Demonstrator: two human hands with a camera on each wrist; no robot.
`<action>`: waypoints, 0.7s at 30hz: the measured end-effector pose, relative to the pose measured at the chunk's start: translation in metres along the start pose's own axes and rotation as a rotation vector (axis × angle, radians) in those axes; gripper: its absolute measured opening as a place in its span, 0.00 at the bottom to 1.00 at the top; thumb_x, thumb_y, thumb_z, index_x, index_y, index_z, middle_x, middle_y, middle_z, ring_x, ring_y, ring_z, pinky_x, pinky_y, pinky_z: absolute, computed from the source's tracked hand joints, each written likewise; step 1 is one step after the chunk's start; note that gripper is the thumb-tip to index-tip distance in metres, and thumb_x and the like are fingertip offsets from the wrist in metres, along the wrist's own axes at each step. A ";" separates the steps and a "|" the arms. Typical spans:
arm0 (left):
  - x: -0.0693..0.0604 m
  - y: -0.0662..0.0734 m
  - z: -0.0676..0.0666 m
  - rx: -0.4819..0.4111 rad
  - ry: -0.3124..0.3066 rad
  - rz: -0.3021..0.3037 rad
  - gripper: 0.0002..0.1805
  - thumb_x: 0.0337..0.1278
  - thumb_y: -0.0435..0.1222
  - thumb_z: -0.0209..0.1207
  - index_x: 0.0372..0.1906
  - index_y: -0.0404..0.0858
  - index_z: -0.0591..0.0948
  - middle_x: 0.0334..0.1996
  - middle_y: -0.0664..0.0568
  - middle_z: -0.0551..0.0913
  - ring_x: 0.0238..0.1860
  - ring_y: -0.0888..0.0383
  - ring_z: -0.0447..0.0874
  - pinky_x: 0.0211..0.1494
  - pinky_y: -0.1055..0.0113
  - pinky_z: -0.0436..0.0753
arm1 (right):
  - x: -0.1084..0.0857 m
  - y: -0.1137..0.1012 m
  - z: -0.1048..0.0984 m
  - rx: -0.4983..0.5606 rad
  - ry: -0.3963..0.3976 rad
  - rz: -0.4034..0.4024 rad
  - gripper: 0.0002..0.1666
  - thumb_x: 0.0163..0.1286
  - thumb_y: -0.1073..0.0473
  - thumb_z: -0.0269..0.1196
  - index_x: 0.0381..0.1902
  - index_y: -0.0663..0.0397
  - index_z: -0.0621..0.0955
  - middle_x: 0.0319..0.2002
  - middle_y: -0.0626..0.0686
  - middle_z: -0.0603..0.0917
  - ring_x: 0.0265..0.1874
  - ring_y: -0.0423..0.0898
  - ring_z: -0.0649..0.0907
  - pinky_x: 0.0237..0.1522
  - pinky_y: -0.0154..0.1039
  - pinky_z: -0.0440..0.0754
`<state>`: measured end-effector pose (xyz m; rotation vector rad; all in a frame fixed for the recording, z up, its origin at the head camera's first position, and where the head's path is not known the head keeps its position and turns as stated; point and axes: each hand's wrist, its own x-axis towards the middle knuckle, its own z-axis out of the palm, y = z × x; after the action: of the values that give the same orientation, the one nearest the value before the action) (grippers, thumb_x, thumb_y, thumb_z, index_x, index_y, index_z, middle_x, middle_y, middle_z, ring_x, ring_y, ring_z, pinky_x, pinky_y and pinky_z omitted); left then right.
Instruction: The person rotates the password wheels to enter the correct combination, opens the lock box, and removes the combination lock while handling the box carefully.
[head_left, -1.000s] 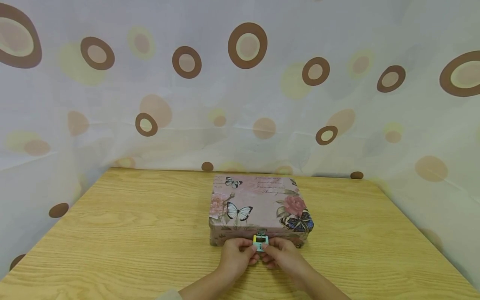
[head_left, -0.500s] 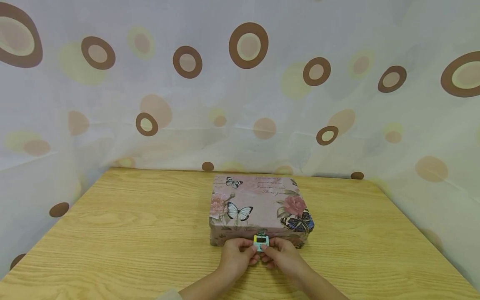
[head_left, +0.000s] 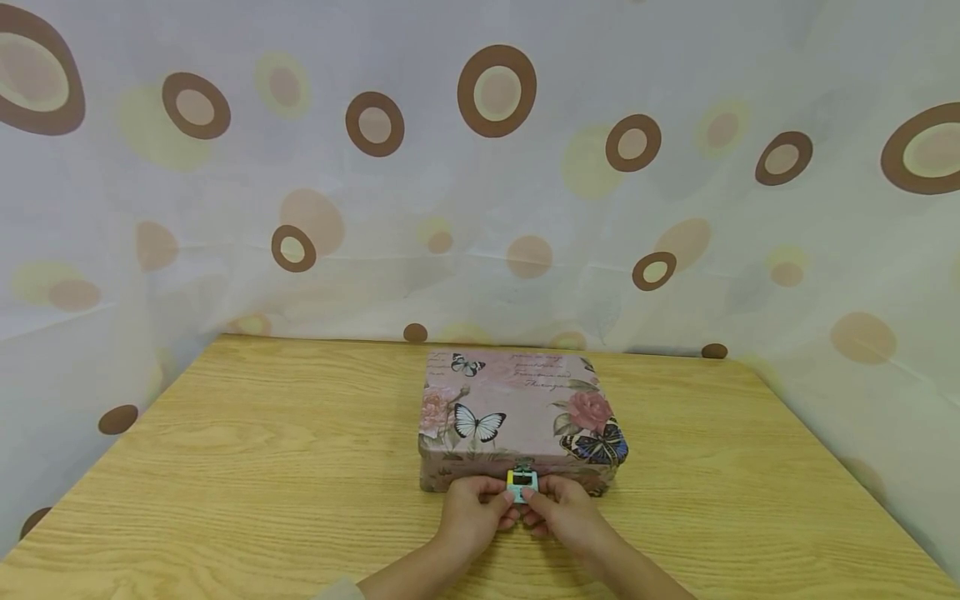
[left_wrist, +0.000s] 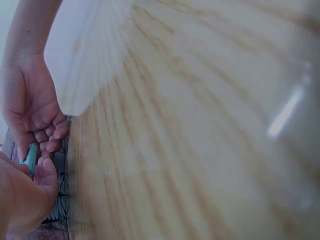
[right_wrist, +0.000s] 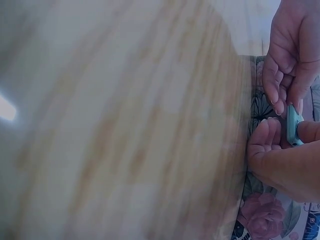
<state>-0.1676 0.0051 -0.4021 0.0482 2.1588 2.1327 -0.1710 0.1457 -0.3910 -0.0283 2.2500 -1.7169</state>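
Note:
A small turquoise padlock (head_left: pixel 522 493) with a yellow corner is at the metal clasp (head_left: pixel 524 463) on the front of a pink floral box (head_left: pixel 517 408), whose lid is down. From the left side, the left hand (head_left: pixel 471 515) pinches the padlock between thumb and fingers. The right hand (head_left: pixel 573 515) grips its other side, the thumb on the padlock's face. Both wrist views show the turquoise body (left_wrist: pixel 31 159) between the two hands; in the right wrist view the padlock (right_wrist: pixel 293 125) is seen edge-on.
The box stands on a light wood-grain table (head_left: pixel 300 467). Behind and at both sides hangs a pale curtain (head_left: pixel 420 200) printed with brown rings and dots.
The right thumb has shifted slightly on the padlock's face since the earliest frame. Both hands, the padlock and the box otherwise hold their places.

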 end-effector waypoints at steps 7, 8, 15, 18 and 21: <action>-0.001 0.001 0.000 0.003 0.001 -0.002 0.07 0.55 0.22 0.55 0.36 0.17 0.77 0.23 0.40 0.82 0.23 0.63 0.80 0.30 0.69 0.87 | -0.001 0.000 0.000 0.011 -0.016 -0.001 0.16 0.72 0.62 0.48 0.43 0.75 0.71 0.29 0.49 0.79 0.27 0.39 0.76 0.30 0.31 0.80; -0.001 0.001 0.000 0.005 0.001 -0.002 0.07 0.55 0.22 0.55 0.36 0.17 0.77 0.24 0.40 0.82 0.23 0.63 0.80 0.30 0.69 0.87 | -0.001 0.000 0.000 0.009 -0.018 0.000 0.16 0.72 0.62 0.48 0.44 0.75 0.71 0.29 0.49 0.79 0.26 0.39 0.76 0.30 0.31 0.80; -0.001 0.002 -0.001 0.004 -0.003 0.002 0.08 0.56 0.22 0.55 0.37 0.17 0.77 0.24 0.39 0.82 0.24 0.62 0.80 0.30 0.68 0.87 | 0.000 0.000 0.000 -0.005 -0.030 0.001 0.17 0.73 0.61 0.47 0.43 0.74 0.71 0.29 0.48 0.79 0.26 0.38 0.76 0.29 0.31 0.81; -0.001 0.002 -0.001 0.003 -0.004 0.005 0.08 0.56 0.22 0.55 0.37 0.17 0.76 0.24 0.39 0.82 0.24 0.62 0.80 0.30 0.68 0.87 | -0.001 -0.001 0.000 -0.005 -0.037 -0.001 0.16 0.73 0.61 0.47 0.43 0.73 0.72 0.28 0.48 0.78 0.26 0.38 0.76 0.29 0.30 0.81; -0.001 0.002 -0.001 0.005 -0.004 0.004 0.08 0.56 0.22 0.54 0.37 0.17 0.76 0.24 0.39 0.82 0.24 0.62 0.80 0.30 0.68 0.87 | -0.001 -0.001 0.000 -0.005 -0.037 -0.002 0.16 0.73 0.61 0.47 0.42 0.73 0.72 0.27 0.48 0.78 0.26 0.38 0.76 0.29 0.29 0.80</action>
<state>-0.1666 0.0044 -0.3998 0.0564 2.1634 2.1279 -0.1700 0.1460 -0.3895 -0.0625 2.2283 -1.6975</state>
